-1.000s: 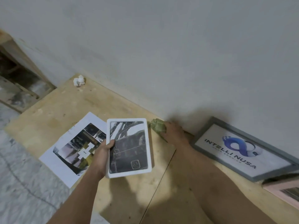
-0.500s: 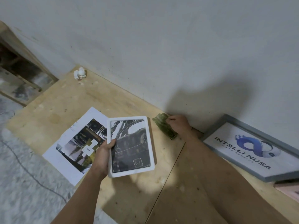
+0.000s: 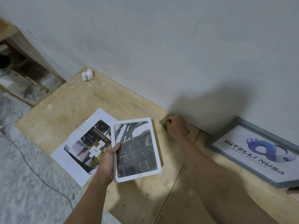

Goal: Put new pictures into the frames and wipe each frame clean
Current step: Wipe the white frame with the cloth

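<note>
My left grip (image 3: 108, 160) clamps the white frame (image 3: 136, 149) by its edge; my right grip (image 3: 175, 126) curls on one green cloth (image 3: 163, 122). I count two frames, counting the grey frame (image 3: 257, 152).

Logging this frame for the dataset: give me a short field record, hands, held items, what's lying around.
left hand: grips white frame by its left edge, held above the board
white frame picture: dark monochrome print
right hand: on green cloth at the base of the wall
printed sheet: flat on wooden board, partly under the white frame
grey frame: right side, by the wall, logo print inside
crumpled white paper: far corner of board
</note>
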{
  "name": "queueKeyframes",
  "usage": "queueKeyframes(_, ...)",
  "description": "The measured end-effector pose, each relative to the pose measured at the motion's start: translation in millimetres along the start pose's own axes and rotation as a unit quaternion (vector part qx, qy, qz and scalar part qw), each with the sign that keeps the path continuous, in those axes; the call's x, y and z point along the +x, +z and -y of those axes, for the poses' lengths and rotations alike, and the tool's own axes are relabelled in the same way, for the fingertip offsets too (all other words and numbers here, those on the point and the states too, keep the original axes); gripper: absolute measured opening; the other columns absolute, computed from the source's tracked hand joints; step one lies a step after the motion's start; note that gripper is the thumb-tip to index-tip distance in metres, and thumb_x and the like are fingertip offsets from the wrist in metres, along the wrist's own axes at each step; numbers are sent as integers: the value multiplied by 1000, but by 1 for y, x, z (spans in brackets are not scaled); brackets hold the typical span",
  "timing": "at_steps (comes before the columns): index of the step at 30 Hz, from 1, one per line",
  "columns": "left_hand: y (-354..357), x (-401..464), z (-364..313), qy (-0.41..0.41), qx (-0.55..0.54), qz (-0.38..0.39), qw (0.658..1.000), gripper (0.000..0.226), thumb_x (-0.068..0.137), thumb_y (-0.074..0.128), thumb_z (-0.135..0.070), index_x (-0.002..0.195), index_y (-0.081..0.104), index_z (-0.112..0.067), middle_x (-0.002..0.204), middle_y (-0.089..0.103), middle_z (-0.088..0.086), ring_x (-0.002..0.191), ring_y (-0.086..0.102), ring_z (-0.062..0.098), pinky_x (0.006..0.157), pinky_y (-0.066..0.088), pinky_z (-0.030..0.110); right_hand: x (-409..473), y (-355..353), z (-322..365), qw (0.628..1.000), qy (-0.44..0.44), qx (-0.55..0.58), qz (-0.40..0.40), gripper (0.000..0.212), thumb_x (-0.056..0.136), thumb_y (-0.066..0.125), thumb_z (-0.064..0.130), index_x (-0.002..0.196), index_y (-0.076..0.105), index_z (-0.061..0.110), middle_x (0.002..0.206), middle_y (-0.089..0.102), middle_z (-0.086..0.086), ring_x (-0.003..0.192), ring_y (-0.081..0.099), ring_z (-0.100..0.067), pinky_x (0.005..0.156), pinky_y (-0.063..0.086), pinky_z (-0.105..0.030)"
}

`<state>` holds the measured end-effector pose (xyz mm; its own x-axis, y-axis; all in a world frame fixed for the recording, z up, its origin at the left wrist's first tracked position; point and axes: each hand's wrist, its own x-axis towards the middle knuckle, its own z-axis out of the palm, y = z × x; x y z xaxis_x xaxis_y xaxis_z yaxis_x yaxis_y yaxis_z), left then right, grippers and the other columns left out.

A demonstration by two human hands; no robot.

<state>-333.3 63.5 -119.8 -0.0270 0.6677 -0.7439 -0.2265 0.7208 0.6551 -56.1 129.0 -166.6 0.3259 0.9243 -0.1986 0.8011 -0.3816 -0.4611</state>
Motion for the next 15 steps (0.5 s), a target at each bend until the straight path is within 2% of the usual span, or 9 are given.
queueKeyframes(1, 0, 0, 2, -2, 4, -4, 1000, 22, 96, 59, -24, 112, 65, -10, 97, 70, 17, 90, 65, 38, 90, 52, 58, -3, 3, -5, 1000, 9, -20, -14, 18, 86, 55, 21, 100, 67, 20, 105, 59, -7, 102, 54, -29, 82, 47, -37)
queueKeyframes(2, -1, 0, 3, 2, 4, -8, 1000, 20, 96, 59, -23, 110, 66, -10, 96, 69, 17, 88, 64, 37, 92, 51, 58, -5, 4, -8, 999, 22, -42, -16, 33, 85, 60, 24, 118, 61, 22, 118, 56, -6, 112, 50, -30, 92, 46, -41)
queueKeyframes(4, -1, 0, 6, 15, 4, -17, 1000, 19, 96, 59, -23, 108, 67, -10, 91, 70, 15, 83, 65, 35, 88, 53, 55, -6, 7, -16, 998, 49, -33, -2, 51, 84, 65, 26, 132, 50, 21, 129, 53, -7, 120, 49, -30, 98, 44, -44)
queueKeyframes(6, -1, 0, 8, 29, 17, -20, 999, 23, 95, 59, -24, 110, 67, -8, 87, 69, 13, 79, 64, 33, 82, 54, 52, -8, 8, -19, 998, 58, 7, 1, 48, 81, 66, 19, 127, 53, 16, 123, 59, -9, 113, 56, -30, 94, 48, -41)
queueKeyframes(8, 4, -6, 9, 47, 34, -16, 998, 18, 100, 54, -20, 105, 66, -9, 78, 70, 8, 66, 67, 26, 66, 58, 40, -14, -3, -18, 994, 69, 83, 8, 29, 81, 67, 22, 107, 63, 12, 101, 66, -8, 94, 63, -28, 81, 52, -34)
queueKeyframes(10, 2, -15, 5, 70, 52, -12, 996, 18, 104, 47, -16, 107, 64, -10, 69, 69, 3, 55, 65, 16, 51, 53, 28, -29, -21, -7, 984, 78, 158, 17, 14, 83, 62, 22, 89, 66, 9, 78, 63, -3, 80, 62, -26, 66, 48, -29)
queueKeyframes(11, 3, -20, 4, 76, 60, -6, 995, 19, 105, 46, -15, 111, 64, -12, 71, 70, 3, 58, 67, 16, 52, 53, 28, -35, -31, -3, 982, 86, 171, 8, 12, 84, 56, 16, 84, 64, 8, 73, 59, -3, 76, 60, -27, 59, 44, -26)
queueKeyframes(13, 3, -28, 2, 88, 65, 6, 994, 22, 104, 47, -17, 118, 64, -20, 87, 73, 8, 75, 70, 24, 64, 57, 37, -45, -53, 9, 976, 93, 189, -50, 17, 83, 45, 13, 82, 60, 3, 79, 56, -10, 77, 57, -30, 53, 36, -25)
queueKeyframes(15, 4, -39, -2, 95, 64, 17, 993, 24, 103, 49, -21, 121, 64, -26, 92, 70, 11, 80, 64, 30, 74, 55, 45, -61, -78, 28, 974, 28, 199, -109, 33, 79, 37, 19, 91, 61, 1, 92, 58, -13, 84, 55, -30, 62, 39, -27)
